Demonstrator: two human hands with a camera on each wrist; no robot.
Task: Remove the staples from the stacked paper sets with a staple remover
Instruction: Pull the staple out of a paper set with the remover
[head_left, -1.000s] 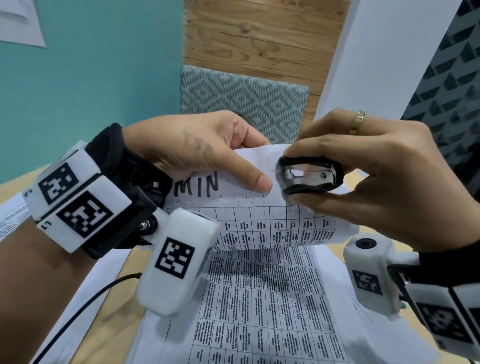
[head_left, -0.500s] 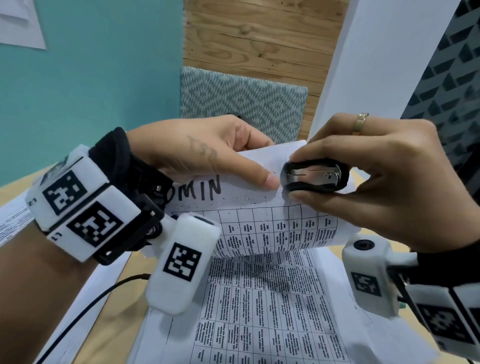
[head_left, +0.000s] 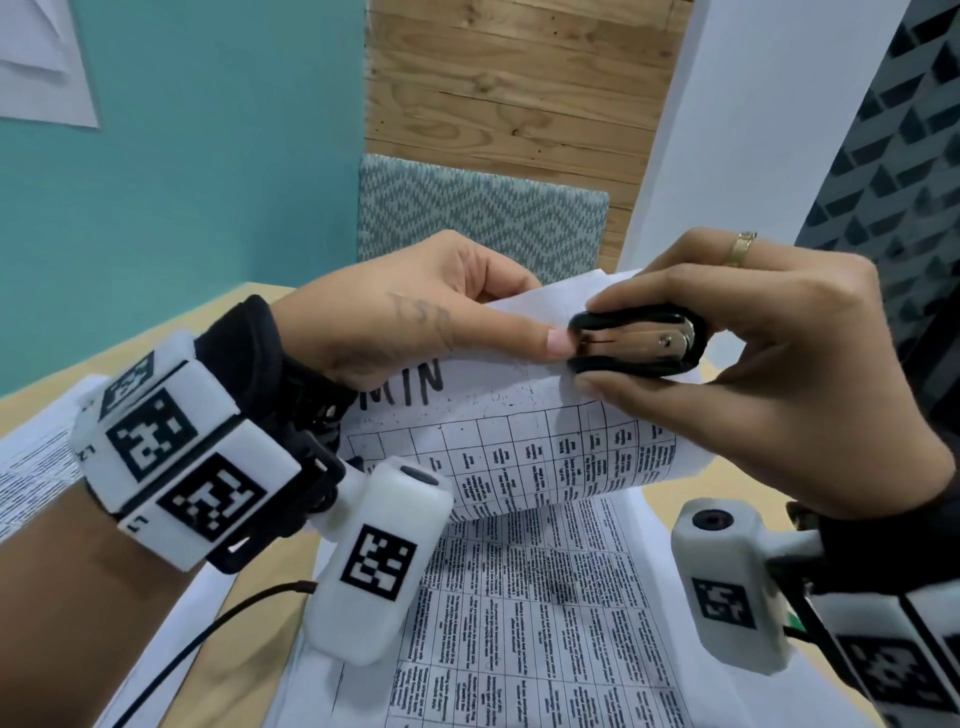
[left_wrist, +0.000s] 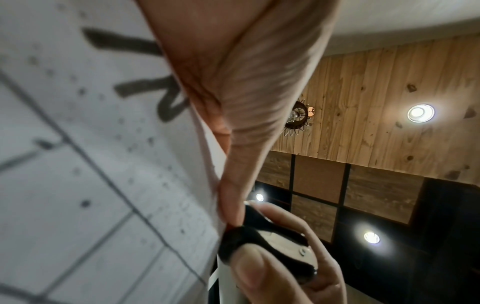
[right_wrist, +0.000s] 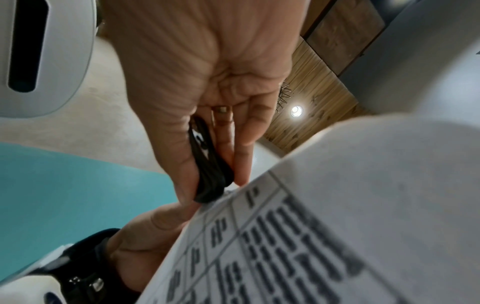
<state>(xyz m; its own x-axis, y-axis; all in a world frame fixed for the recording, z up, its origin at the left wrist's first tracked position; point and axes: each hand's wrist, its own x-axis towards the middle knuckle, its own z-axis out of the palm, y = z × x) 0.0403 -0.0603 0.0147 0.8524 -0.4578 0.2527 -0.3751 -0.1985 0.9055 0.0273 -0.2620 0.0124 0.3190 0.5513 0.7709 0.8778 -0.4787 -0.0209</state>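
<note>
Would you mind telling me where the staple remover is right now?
In the head view it sits right of centre: the staple remover is pinched in the right hand, against the lifted paper set's top edge, touching the left hand's thumb.

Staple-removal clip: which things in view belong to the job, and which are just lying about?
In use:
staple remover, squeezed by right hand
lifted paper set, pinched by left hand
paper stack under it

Lying about:
patterned chair back
sheet on teal wall
black cable
</note>
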